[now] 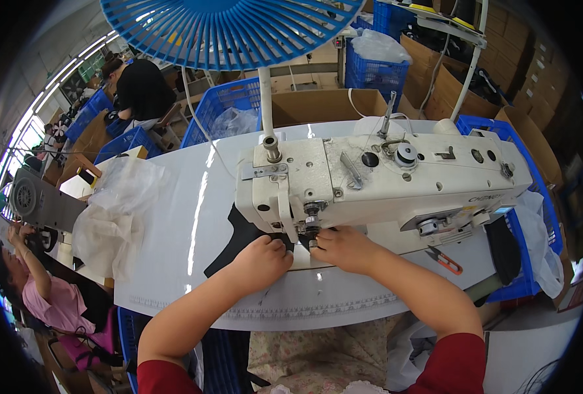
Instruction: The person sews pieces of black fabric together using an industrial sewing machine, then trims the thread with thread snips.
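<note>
A white sewing machine [364, 172] stands on the pale table in front of me. Black fabric [237, 238] lies flat to the left of its needle area and runs in under my left hand. My left hand [262, 261] is closed on the fabric's edge, just left of the presser foot. Close by on the right, my right hand [341, 249] has its fingers pinched at a dark bit of the fabric beside the needle. The fingertips of both hands and the needle point are partly hidden. Orange-handled thread snips [445, 260] lie on the table right of my right forearm.
A blue fan [226, 29] hangs over the table's far side. Clear plastic bags [117, 217] cover the left edge. Blue crates [375, 69] and cardboard boxes [327, 104] stand behind. Dark pieces [503, 253] rest at the right edge. Other people work at the left.
</note>
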`<state>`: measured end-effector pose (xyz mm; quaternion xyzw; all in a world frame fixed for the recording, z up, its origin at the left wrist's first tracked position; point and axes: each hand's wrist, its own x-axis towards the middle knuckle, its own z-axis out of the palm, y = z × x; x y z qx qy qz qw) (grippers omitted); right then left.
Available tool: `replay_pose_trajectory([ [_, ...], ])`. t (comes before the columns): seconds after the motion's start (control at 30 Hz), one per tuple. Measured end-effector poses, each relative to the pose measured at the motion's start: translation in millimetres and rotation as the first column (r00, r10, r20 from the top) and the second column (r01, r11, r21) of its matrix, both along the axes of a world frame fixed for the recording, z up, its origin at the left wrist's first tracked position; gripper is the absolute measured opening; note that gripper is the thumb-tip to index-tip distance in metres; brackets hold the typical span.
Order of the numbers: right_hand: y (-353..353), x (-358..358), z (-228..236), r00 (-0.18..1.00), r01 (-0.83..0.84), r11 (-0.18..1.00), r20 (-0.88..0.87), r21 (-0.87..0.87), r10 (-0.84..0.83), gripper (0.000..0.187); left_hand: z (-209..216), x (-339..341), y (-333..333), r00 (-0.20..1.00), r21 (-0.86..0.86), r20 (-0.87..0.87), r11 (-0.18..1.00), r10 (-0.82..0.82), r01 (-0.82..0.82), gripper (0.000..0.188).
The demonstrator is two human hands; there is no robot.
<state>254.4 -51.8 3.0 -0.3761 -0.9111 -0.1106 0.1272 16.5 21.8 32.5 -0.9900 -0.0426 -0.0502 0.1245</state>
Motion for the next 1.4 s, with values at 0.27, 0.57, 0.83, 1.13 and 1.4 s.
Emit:
replay_pose_trajectory([
  [0.27,-1.8,-10.1,-0.3,0.999,0.033,0.997,-0.038,0.067,-0.031,0.012,-2.3,2.4,-4.4,0.997,0.037,-0.06,0.998,0.054,-0.052,0.013],
  [0.57,-0.3,-31.1,-14.7,0.99,0.14,0.964,-0.011,0.226,-0.141,0.006,-8.5,9.2,-5.4,0.988,0.013,-0.083,0.992,0.128,-0.127,0.012],
  [0.83,1.1,-48.1,-15.4,0.956,0.284,0.945,0.027,0.163,-0.291,0.014,-17.6,12.9,-7.1,0.988,0.06,0.001,0.986,0.153,-0.152,0.01],
  [1.13,-6.3,-50.4,-23.4,0.934,0.356,0.929,-0.006,0.097,-0.357,0.017,-22.6,11.9,-11.3,0.981,0.117,-0.005,0.974,0.193,-0.191,0.012],
  [1.4,-23.8,-15.3,-18.2,0.755,0.331,0.937,-0.564,-0.113,-0.335,0.031,-9.9,-26.3,-28.1,0.881,0.035,0.219,0.899,0.42,-0.438,0.04],
])
